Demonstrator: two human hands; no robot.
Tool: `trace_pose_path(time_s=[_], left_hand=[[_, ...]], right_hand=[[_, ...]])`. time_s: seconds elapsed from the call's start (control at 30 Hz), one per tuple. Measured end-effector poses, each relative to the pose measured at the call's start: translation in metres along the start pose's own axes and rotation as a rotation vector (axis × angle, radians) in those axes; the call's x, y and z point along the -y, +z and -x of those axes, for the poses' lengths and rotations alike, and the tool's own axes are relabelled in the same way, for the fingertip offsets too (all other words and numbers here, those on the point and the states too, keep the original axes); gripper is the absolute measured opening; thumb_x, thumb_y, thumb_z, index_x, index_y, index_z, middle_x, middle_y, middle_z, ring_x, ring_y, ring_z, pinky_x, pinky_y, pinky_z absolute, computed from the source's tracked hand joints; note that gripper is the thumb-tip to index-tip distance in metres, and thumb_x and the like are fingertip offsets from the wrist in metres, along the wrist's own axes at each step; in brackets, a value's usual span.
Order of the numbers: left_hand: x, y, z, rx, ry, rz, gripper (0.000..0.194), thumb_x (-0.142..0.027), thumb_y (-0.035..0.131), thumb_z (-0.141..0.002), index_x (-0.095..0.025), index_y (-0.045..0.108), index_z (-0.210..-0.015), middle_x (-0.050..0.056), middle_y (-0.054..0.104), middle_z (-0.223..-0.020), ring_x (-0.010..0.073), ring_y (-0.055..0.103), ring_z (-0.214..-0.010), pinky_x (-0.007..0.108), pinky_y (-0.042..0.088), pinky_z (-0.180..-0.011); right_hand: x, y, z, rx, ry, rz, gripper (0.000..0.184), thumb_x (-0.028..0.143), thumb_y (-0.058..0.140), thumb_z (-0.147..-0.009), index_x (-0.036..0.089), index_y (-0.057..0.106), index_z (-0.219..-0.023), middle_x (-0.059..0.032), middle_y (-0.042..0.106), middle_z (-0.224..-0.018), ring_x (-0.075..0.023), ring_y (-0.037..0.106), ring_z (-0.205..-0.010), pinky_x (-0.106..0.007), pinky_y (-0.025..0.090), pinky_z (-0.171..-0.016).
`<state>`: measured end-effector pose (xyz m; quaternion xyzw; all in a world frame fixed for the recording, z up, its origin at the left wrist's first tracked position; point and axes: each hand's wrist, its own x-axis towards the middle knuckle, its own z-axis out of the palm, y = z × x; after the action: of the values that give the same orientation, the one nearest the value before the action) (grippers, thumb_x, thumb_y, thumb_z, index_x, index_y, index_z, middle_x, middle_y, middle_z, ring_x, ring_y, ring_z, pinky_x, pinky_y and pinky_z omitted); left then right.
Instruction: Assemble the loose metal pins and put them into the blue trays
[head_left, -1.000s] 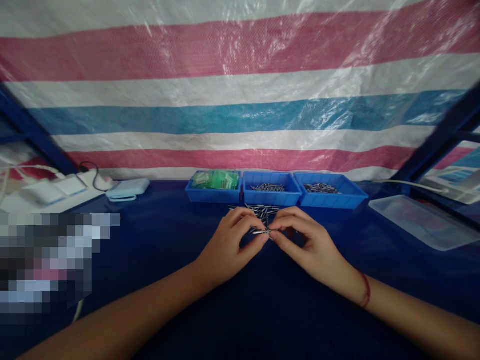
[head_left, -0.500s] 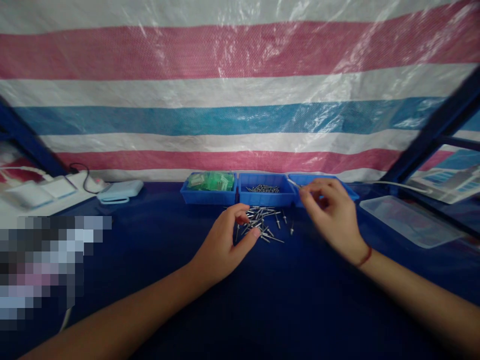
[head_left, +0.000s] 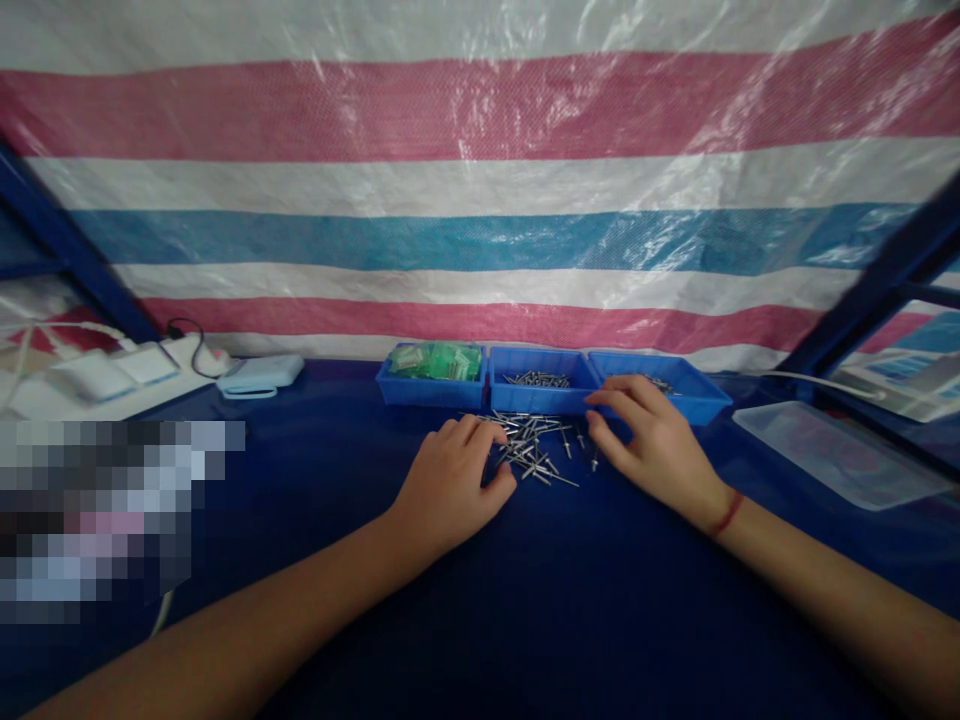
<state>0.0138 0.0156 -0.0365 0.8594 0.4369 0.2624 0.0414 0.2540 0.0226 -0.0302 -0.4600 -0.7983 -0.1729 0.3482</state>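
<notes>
Head cam, left to right: white power strip [head_left: 112,385], pale blue case [head_left: 261,375], then a blue bin [head_left: 431,393] of green packets [head_left: 442,360]. Left hand [head_left: 450,482] is loosely curled, thumb and fingers apart, at the left edge of some scattered pop rivets [head_left: 531,442] on the bench [head_left: 480,620], just in front of the middle bin [head_left: 536,400]. Right hand [head_left: 654,445] is open too, by the right bin [head_left: 697,405], clear plastic lid [head_left: 836,452] further over.

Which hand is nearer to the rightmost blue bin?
Right: the right hand is in front of the rightmost blue bin, partly hiding it; the left hand is farther left, beside the blind rivets.
</notes>
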Motion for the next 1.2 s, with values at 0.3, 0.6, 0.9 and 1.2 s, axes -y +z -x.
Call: trace_pose_path(time_s=[0.3, 0.6, 0.9, 1.2], left_hand=[[0.0, -0.004, -0.002, 0.108, -0.046, -0.27, 0.021, -0.032, 0.047, -0.084, -0.014, 0.056, -0.082, 0.008, 0.06, -0.081, 0.0246, 0.058, -0.074, 0.037, 0.045, -0.066], [-0.002, -0.003, -0.002, 0.155, 0.028, -0.373, 0.021, -0.021, 0.038, -0.092, -0.014, 0.057, -0.087, 0.008, 0.061, -0.083, 0.0246, 0.058, -0.075, 0.036, 0.041, -0.064], [-0.01, -0.006, 0.002, 0.013, 0.119, -0.143, 0.016, -0.021, 0.039, -0.093, -0.017, 0.053, -0.089, 0.004, 0.061, -0.085, 0.0205, 0.056, -0.08, 0.034, 0.039, -0.069], [-0.013, 0.0, 0.005, -0.062, 0.096, 0.251, 0.005, -0.021, 0.046, -0.09, -0.019, 0.051, -0.09, 0.001, 0.059, -0.084, 0.0153, 0.057, -0.078, 0.029, 0.042, -0.072]], right_hand=[[0.028, 0.002, 0.006, 0.194, -0.187, -0.189, 0.018, 0.018, 0.05, -0.084, 0.018, 0.062, -0.097, -0.0107, 0.057, -0.103, -0.0205, 0.058, -0.094, -0.037, 0.051, -0.081], [0.035, 0.0, 0.006, 0.214, -0.202, -0.218, 0.017, 0.018, 0.05, -0.085, 0.016, 0.062, -0.096, -0.0103, 0.06, -0.101, -0.0205, 0.058, -0.095, -0.038, 0.05, -0.083], [0.048, -0.004, 0.005, 0.239, -0.127, -0.253, 0.026, 0.026, 0.052, -0.086, 0.016, 0.058, -0.109, -0.0112, 0.062, -0.104, -0.0226, 0.059, -0.095, -0.042, 0.05, -0.083], [0.057, -0.004, 0.006, 0.222, -0.049, -0.49, 0.015, 0.02, 0.052, -0.086, 0.02, 0.063, -0.096, -0.0066, 0.061, -0.093, -0.0176, 0.058, -0.087, -0.033, 0.051, -0.076]])
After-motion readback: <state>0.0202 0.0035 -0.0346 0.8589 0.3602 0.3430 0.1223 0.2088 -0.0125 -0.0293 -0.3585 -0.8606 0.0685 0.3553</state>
